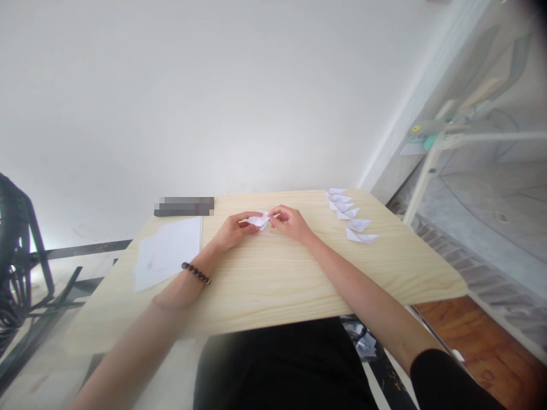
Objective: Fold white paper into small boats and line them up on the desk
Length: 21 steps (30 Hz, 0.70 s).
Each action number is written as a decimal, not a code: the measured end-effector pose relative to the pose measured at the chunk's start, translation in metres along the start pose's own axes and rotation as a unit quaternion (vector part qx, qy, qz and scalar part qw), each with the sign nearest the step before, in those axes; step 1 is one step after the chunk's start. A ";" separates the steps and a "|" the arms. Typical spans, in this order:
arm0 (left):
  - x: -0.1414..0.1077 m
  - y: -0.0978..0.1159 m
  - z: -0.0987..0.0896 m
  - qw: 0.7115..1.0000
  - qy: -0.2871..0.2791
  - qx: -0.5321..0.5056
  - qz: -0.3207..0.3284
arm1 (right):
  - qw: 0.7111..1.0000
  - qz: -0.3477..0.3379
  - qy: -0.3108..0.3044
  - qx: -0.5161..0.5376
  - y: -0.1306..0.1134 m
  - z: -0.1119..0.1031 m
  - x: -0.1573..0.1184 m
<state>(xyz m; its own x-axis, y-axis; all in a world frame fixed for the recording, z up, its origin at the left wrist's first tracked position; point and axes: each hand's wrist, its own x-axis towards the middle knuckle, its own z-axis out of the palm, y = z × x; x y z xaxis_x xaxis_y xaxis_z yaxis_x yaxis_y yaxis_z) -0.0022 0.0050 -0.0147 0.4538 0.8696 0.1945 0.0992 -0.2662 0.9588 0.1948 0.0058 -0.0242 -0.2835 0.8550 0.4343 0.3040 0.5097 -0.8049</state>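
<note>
A small piece of folded white paper (258, 221) is held between both hands above the middle of the wooden table (265, 285). My left hand (233, 230), with a dark bead bracelet at its wrist, pinches the paper's left side between thumb and fingers. At the right end, my right hand (290, 222) grips the paper with thumb and fingertips. The fingers cover part of the folds. Several folded white paper boats (348, 212) stand in a row on the right side of the table.
Loose white paper sheets (171, 247) lie stacked at the left of the table. Behind them is a dark long object (183, 206), blurred out by pixels. A white wall (256, 102) rises at the table's far edge. A pale metal frame (427, 176) stands to the right.
</note>
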 end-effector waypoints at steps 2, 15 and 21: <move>0.000 0.000 0.000 1.000 0.001 -0.010 -0.007 | 1.000 0.000 -0.002 0.006 0.001 0.000 0.000; -0.001 0.004 0.003 1.000 -0.003 -0.023 0.001 | 0.998 0.026 -0.049 0.043 0.006 0.001 -0.001; -0.002 0.012 0.003 1.000 -0.004 0.010 -0.025 | 0.997 0.033 -0.057 0.041 0.008 0.002 -0.001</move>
<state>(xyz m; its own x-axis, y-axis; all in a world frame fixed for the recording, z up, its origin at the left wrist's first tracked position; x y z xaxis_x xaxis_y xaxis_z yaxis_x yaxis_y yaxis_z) 0.0001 -0.0013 -0.0044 0.4554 0.8786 0.1438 0.1403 -0.2304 0.9629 0.1958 0.0082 -0.0317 -0.3681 0.8679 0.3337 0.2523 0.4386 -0.8625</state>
